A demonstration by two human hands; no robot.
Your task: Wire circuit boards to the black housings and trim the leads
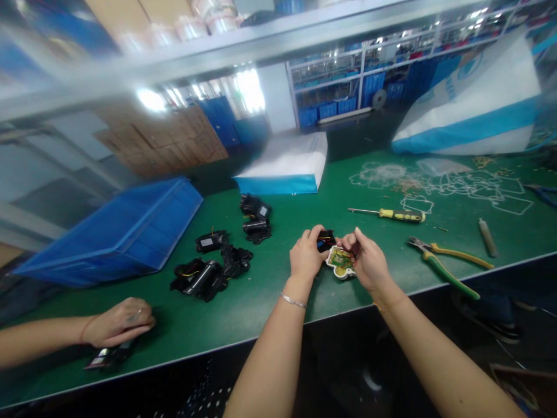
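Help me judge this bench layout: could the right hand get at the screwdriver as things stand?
Likely yes: bare tabletop lies between the right hand and the screwdriver, though that hand is busy at the wires.

My green bench shows black parts, a blue bin and touches of yellow.
The casing in front of me is white around a green and yellow inside, with red and black wires; the housing beside it is black. My bracelet is silver. The screwdriver has a yellow and black handle and a silver shaft; the pliers have one green handle and one yellow. The white bags carry bright blue bands, the loops are whitish, and the dark cloth has white polka dots.
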